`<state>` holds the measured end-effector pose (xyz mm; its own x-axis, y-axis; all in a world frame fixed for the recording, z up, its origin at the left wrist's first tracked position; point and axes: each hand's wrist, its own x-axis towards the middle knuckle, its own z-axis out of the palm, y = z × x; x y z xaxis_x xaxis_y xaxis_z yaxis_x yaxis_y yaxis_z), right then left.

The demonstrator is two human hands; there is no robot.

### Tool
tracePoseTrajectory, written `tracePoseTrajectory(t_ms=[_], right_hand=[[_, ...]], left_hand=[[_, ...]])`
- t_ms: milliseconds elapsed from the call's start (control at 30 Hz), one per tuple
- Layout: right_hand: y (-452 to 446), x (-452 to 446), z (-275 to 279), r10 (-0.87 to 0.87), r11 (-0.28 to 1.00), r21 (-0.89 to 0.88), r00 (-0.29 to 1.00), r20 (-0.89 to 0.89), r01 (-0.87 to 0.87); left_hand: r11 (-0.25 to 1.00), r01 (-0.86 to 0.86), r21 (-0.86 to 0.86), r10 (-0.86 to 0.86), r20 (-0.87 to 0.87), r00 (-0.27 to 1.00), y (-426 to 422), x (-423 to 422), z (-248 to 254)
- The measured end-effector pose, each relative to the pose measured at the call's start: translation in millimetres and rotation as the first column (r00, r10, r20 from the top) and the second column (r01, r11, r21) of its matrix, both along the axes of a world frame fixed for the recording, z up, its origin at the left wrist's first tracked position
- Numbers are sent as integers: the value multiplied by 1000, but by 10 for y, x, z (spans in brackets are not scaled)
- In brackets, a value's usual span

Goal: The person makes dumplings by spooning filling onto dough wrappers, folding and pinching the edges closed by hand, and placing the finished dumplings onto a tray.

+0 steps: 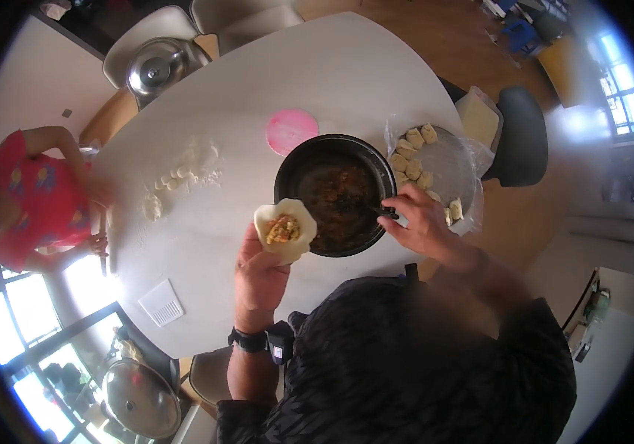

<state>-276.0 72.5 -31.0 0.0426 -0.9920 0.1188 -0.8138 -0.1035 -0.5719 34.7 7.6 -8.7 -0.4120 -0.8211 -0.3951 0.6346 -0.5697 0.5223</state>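
Tabletop (pixel 376 81) room beyond; pan (pixel 335 138) nearer

Place type: home, by appearance; eating area in use for food preparation
Tabletop (pixel 376 74): pale, broad, rounded, bearing flour (pixel 202 155), filled dough pieces (pixel 406 159) and a dark pan (pixel 306 159)
Seating: pale chairs (pixel 247 22) near 11 o'clock; dark chair (pixel 522 140) at 2 o'clock
Floor (pixel 413 29): wood-toned, 1 o'clock
Daylight: windows (pixel 36 311) at 8 and 2 o'clock
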Motion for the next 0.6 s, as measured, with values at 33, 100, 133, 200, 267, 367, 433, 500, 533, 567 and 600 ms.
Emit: tracePoseTrajectory(t_ms=[33,100,133,200,267,367,433,500,533,567,600], right_hand=[[-4,-11,35,13,996,-84,1000,13,-12],[-13,-8,87,73,977,-205,995,74,-57],[-13,32,132,133,964,-247,983,127,-99],[-44,194,255,256,926,-336,940,225,-172],[-131,339,304,350,878,-411,913,207,-244],[-223,447,342,416,821,-479,900,128,-312],[-303,439,321,450,792,-507,887,106,-341],[-336,437,326,478,775,-511,874,86,-373],[-344,443,357,491,772,-501,867,80,-391],[-347,455,377,505,770,-491,860,75,-409],[-347,468,383,504,773,-485,860,77,-409]], left_hand=[[1000,12,-1,-12,-13,1000,0,-37,33],[998,58,-10,-58,-48,997,-8,-86,55],[997,75,-12,-75,-69,995,-15,-118,61],[994,109,-18,-111,-108,988,-30,-195,91],[991,130,-9,-130,-140,982,-29,-293,174],[984,177,10,-172,-192,966,-12,-366,199],[978,207,-9,-204,-200,958,9,-382,175],[980,197,20,-188,-215,958,7,-369,180],[981,190,37,-178,-222,959,6,-357,182],[980,192,43,-183,-165,969,2,-351,182],[979,195,50,-189,-107,976,-8,-354,183]])
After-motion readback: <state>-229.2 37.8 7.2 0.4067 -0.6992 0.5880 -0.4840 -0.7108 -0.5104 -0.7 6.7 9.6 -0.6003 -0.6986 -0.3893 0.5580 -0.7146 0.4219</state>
